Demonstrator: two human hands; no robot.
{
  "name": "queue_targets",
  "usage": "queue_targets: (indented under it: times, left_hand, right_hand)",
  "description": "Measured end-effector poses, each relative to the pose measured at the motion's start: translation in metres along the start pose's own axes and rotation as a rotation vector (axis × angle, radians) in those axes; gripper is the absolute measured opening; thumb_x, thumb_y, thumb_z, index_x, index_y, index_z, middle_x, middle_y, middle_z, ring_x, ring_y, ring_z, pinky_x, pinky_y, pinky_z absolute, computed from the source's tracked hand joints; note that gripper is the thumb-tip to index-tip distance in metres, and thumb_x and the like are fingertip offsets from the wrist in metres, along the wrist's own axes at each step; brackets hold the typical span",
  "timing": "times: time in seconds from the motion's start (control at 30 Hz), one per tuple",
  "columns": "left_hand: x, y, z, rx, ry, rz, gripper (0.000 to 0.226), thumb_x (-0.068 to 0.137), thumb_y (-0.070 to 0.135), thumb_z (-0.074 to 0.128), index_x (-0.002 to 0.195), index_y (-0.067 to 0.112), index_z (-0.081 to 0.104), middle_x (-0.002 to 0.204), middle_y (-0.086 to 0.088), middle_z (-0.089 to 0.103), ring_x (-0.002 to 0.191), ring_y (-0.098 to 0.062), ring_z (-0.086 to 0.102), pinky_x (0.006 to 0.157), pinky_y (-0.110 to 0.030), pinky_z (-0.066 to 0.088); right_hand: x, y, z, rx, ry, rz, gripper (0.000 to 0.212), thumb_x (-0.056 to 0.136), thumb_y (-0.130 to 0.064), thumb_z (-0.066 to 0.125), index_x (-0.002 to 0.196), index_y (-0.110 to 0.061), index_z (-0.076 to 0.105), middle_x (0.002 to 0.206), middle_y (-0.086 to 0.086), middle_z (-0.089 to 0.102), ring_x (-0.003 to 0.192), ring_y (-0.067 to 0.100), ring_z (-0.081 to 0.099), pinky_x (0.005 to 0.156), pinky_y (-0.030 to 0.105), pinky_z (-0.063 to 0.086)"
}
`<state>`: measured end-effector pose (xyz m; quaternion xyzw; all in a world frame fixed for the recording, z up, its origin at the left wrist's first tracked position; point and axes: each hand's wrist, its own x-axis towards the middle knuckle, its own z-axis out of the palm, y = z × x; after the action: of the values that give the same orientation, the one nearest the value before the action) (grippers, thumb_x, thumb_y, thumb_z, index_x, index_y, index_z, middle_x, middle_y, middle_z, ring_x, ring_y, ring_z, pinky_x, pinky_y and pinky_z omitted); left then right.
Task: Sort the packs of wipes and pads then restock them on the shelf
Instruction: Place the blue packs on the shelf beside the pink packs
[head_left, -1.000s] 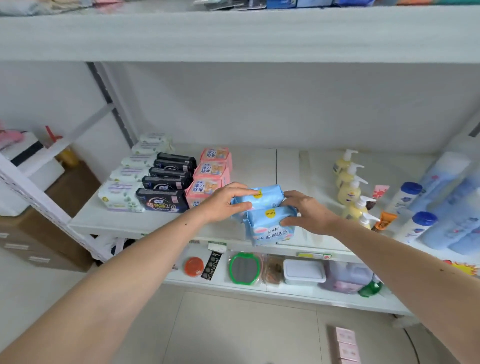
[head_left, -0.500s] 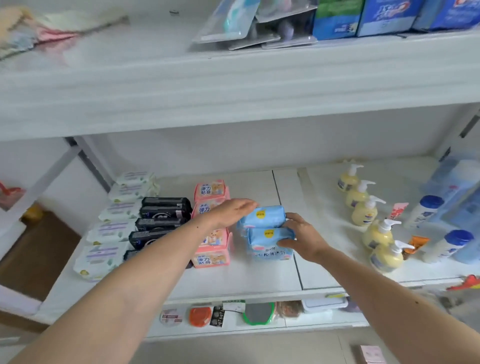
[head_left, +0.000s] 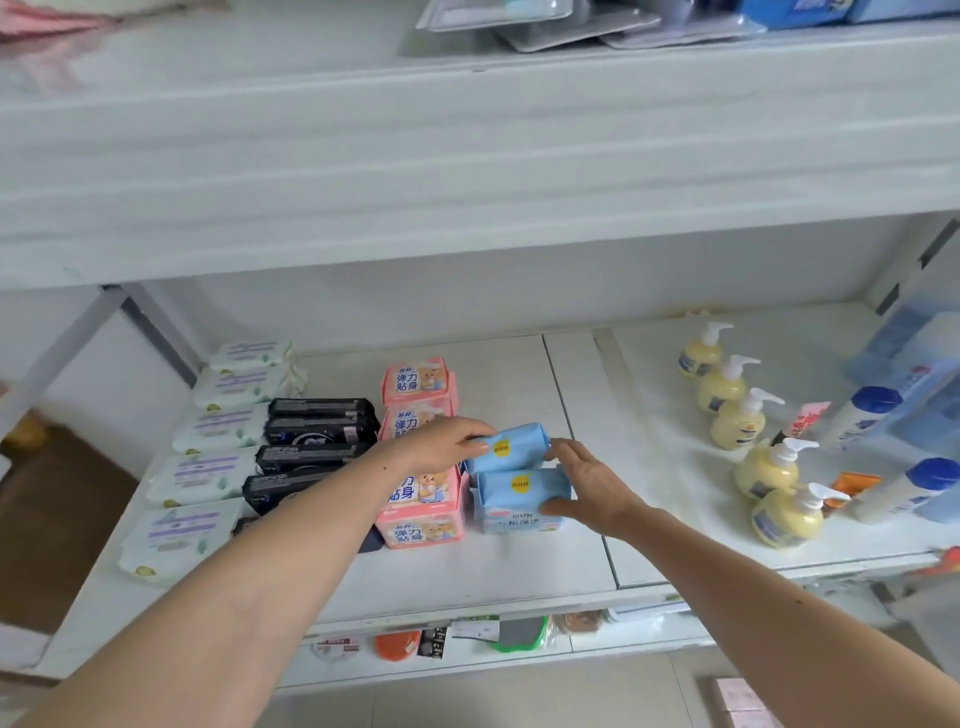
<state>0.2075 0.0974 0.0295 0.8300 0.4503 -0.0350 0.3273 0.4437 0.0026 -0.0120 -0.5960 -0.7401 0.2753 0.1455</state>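
Left hand (head_left: 441, 444) grips the left end of the rear blue pack (head_left: 511, 447); right hand (head_left: 587, 483) holds the right side of the front blue pack (head_left: 519, 496). Both soft, yellow-stickered, on shelf (head_left: 467, 577) beside pink packs (head_left: 418, 525).

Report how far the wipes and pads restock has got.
Done: white packs, black packs and pink packs lined up in rows on the shelf. In hand: left hand and right hand placing two blue packs. Remaining stock isn't visible.
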Motion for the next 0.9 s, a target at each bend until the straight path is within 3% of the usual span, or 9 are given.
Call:
queue_targets:
  times: [0.07,0.17,0.3,0.5,0.63,0.73,0.8,0.9]
  left_hand:
    - [0.001,-0.001,0.001,0.021,0.008,-0.005,0.039,0.101,0.025,0.046,0.139,0.016,0.05,0.141,0.002,0.051,0.127,-0.015,0.047,0.105,-0.028,0.036]
    - [0.003,-0.002,0.002,0.031,0.022,-0.001,0.038,0.102,0.024,0.045,0.139,0.015,0.049,0.141,0.001,0.05,0.128,-0.017,0.046,0.105,-0.028,0.035]
    - [0.005,-0.005,0.002,0.019,0.045,-0.004,0.034,0.101,0.024,0.045,0.133,0.017,0.053,0.135,0.002,0.056,0.122,-0.016,0.051,0.101,-0.03,0.039]
    - [0.01,-0.002,0.004,0.022,0.047,0.018,0.039,0.101,0.025,0.046,0.14,0.021,0.046,0.143,0.002,0.048,0.129,-0.017,0.045,0.102,-0.028,0.035]
    - [0.012,-0.002,0.006,0.04,0.041,0.03,0.042,0.102,0.024,0.044,0.144,0.022,0.042,0.148,0.0,0.041,0.135,-0.019,0.038,0.107,-0.029,0.029]
    - [0.013,-0.005,0.007,0.028,0.039,0.04,0.044,0.102,0.023,0.044,0.146,0.023,0.04,0.15,0.0,0.039,0.137,-0.018,0.035,0.109,-0.028,0.027]
    - [0.015,-0.007,0.008,0.041,0.042,0.032,0.044,0.102,0.023,0.044,0.146,0.025,0.039,0.149,0.0,0.04,0.136,-0.019,0.036,0.107,-0.027,0.027]
    - [0.018,-0.009,0.01,0.055,0.049,0.035,0.042,0.102,0.024,0.043,0.144,0.026,0.041,0.148,0.001,0.041,0.135,-0.019,0.038,0.107,-0.027,0.028]
  right_hand:
    - [-0.003,0.002,-0.002,-0.027,0.02,0.083,0.067,0.074,-0.035,0.077,0.127,-0.022,0.039,0.13,-0.005,0.041,0.102,0.02,0.056,0.083,0.037,0.05]
    - [-0.005,0.004,-0.004,-0.125,0.012,0.158,0.069,0.067,-0.045,0.08,0.12,-0.028,0.039,0.115,-0.01,0.045,0.09,0.016,0.057,0.074,0.035,0.051]
    - [-0.002,0.0,0.001,-0.029,0.006,0.13,0.058,0.07,-0.031,0.081,0.112,-0.02,0.043,0.104,-0.001,0.052,0.08,0.017,0.051,0.071,0.03,0.048]
    - [0.007,-0.012,0.007,-0.007,-0.011,0.076,0.062,0.072,-0.026,0.079,0.121,-0.017,0.041,0.11,0.003,0.052,0.084,0.018,0.049,0.074,0.026,0.045]
    - [0.005,-0.015,0.007,-0.022,0.038,0.166,0.098,0.057,-0.038,0.089,0.133,-0.021,0.03,0.125,-0.002,0.038,0.103,0.019,0.051,0.082,0.034,0.051]
    - [0.01,-0.018,0.004,0.072,0.042,0.178,0.126,0.051,-0.038,0.092,0.148,-0.022,0.013,0.145,-0.002,0.022,0.129,0.019,0.036,0.099,0.036,0.044]
    - [0.013,-0.025,0.002,0.171,0.004,0.164,0.123,0.057,-0.027,0.091,0.15,-0.02,0.01,0.148,-0.002,0.024,0.131,0.016,0.035,0.101,0.028,0.038]
    - [0.016,-0.032,0.004,0.209,-0.013,0.194,0.107,0.066,-0.022,0.086,0.147,-0.023,0.016,0.129,-0.004,0.042,0.112,0.013,0.047,0.083,0.017,0.036]
